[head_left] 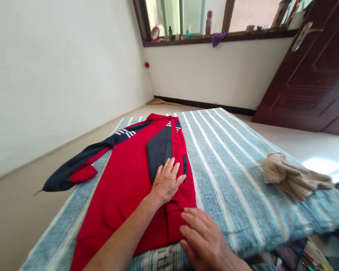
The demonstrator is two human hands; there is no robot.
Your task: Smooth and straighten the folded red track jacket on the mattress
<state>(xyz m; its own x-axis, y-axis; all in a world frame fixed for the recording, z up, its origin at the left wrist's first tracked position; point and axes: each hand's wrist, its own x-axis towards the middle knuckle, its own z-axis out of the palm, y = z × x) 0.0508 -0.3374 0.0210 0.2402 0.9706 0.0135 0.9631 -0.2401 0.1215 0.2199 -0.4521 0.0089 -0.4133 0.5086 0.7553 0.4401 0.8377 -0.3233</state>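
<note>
A red jacket (127, 173) with dark navy sleeves and white stripes lies spread on the bed. One sleeve (84, 160) stretches left, its cuff reaching past the bed's edge. The other sleeve (161, 148) lies folded over the jacket's front. My left hand (166, 182) rests flat near that folded sleeve, its fingers stretched out and holding nothing. Nearer to me, my right hand (202, 235) is at the jacket's lower right corner, fingers extended over the hem. Whether the right fingertips press on the cloth is hard to tell.
The bed has a blue sheet (214, 150) with white stripes. A beige knitted garment (290, 175) lies crumpled at its right side. A dark red door (307, 75) stands at the right, and a windowsill (231, 37) with small items runs along the back wall.
</note>
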